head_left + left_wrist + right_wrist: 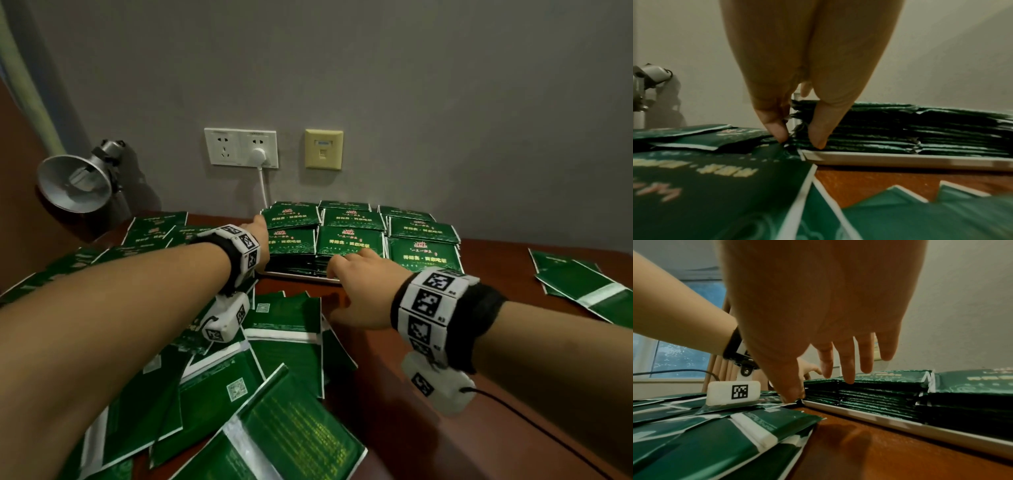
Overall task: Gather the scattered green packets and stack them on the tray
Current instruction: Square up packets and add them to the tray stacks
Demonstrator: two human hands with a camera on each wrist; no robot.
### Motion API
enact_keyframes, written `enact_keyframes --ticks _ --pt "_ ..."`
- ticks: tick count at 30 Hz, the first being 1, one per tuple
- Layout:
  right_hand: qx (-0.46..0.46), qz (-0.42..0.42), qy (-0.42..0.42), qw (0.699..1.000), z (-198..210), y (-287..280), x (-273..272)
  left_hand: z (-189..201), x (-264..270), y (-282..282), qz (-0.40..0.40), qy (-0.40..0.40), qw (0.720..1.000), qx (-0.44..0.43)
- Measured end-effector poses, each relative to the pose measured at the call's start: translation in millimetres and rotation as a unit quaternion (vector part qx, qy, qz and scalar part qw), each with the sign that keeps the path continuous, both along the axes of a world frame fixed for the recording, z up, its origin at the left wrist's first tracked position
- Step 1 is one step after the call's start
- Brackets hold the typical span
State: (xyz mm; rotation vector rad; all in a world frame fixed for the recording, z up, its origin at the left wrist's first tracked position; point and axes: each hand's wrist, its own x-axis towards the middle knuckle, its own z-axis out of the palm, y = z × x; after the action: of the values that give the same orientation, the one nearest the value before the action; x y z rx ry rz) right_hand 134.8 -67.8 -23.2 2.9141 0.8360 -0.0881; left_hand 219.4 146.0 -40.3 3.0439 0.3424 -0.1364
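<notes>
Green packets (349, 240) lie in several neat stacks on a white tray (301, 275) against the wall. My left hand (260, 228) is at the left side of the stacks; in the left wrist view its straight fingers (819, 138) press against the stack's edge just above the tray rim (900, 160). My right hand (356, 270) reaches the front middle stack, fingers spread and straight on its top (847, 378), thumb down by the tray's front rim (869, 416). Neither hand holds a packet. Loose packets (284, 329) lie scattered under my forearms.
More loose packets (582, 284) lie at the table's right edge and others (154, 226) at the back left. A metal clamp lamp (75, 181) stands at the left. A plugged-in white cord (263, 188) drops from the wall socket (239, 147) behind the tray.
</notes>
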Motion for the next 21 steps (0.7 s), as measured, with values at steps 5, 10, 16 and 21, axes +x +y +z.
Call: enact_keyframes --ticks 5,10,16,21 --pt "-0.006 0.000 0.000 1.000 -5 -5 6 -1 10 0 0.000 -0.012 1.000 -0.022" --pt "-0.003 0.002 0.005 1.000 -7 -14 -6 2 2 -3 0.023 0.008 1.000 0.009" --pt "-0.017 0.020 0.048 0.998 -15 -27 -44 27 -44 -18 -0.002 -0.052 0.997 0.054" --pt "-0.002 0.039 0.097 0.994 -27 -20 -90 24 -116 -39 -0.098 0.020 0.991 0.088"
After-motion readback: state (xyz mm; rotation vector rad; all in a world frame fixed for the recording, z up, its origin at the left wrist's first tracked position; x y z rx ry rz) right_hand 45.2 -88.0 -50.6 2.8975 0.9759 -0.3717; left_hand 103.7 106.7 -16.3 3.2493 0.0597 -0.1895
